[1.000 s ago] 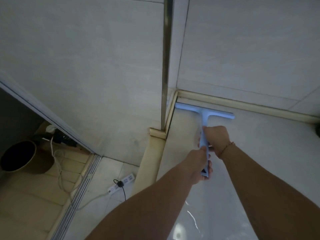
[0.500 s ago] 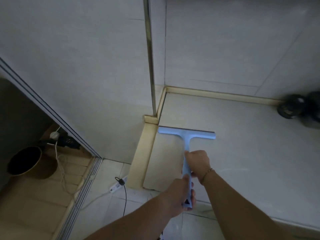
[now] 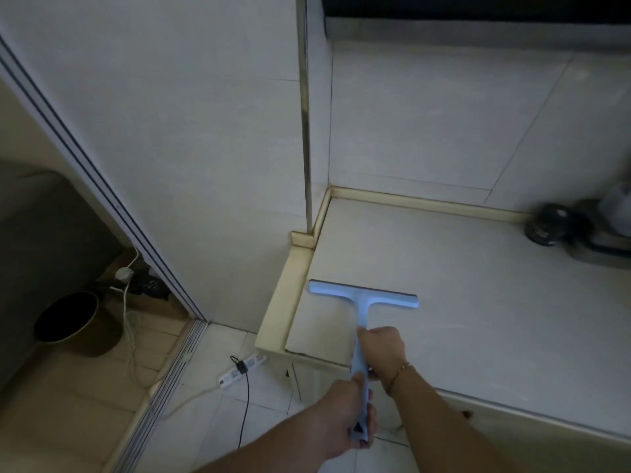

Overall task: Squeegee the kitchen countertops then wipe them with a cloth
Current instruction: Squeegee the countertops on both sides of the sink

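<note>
Now I see the blue squeegee (image 3: 362, 299) in the lower centre of the frame, its blade flat on the pale surface (image 3: 478, 302) near the left edge. My right hand (image 3: 384, 351) has its fingers curled round the upper handle; my left hand (image 3: 341, 418) grips the handle's end. At lower left, a dark round bin (image 3: 73, 324) stands on the floor; its contents are too dark to tell.
</note>
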